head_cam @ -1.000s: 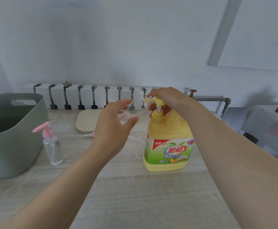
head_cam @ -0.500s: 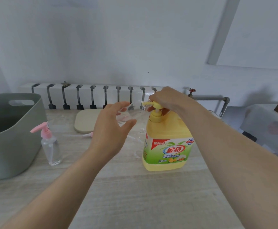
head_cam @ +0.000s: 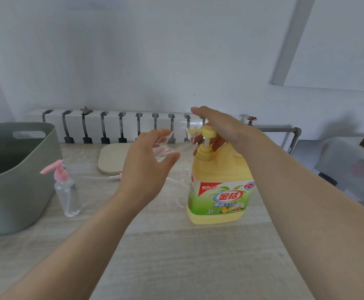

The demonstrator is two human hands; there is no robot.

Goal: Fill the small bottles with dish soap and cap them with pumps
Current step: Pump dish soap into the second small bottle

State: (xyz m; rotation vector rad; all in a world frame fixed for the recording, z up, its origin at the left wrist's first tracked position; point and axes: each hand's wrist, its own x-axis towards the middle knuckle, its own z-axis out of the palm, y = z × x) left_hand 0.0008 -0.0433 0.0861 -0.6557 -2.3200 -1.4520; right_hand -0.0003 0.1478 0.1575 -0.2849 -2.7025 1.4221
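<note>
A big yellow dish soap bottle (head_cam: 220,191) with a pump head (head_cam: 207,132) stands on the table right of centre. My right hand (head_cam: 222,126) lies over the pump head with fingers stretched out, palm on its top. My left hand (head_cam: 146,167) grips a small clear bottle (head_cam: 166,149), tilted, with its mouth at the pump's nozzle. Another small clear bottle (head_cam: 67,191), capped with a pink pump, stands upright to the left. An uncapped clear bottle (head_cam: 185,173) stands just behind the soap bottle's left side. A loose pink pump (head_cam: 117,176) with its tube lies on the table behind my left hand.
A grey-green tub (head_cam: 14,180) with handle cut-outs fills the left edge. A beige board (head_cam: 112,159) lies at the back of the wooden table (head_cam: 187,256), before a white radiator (head_cam: 120,124). Covered objects sit off the table to the right.
The pump head was pressed down half a second ago and has risen again, with my right hand rising with it. My left hand keeps the clear bottle at the nozzle.
</note>
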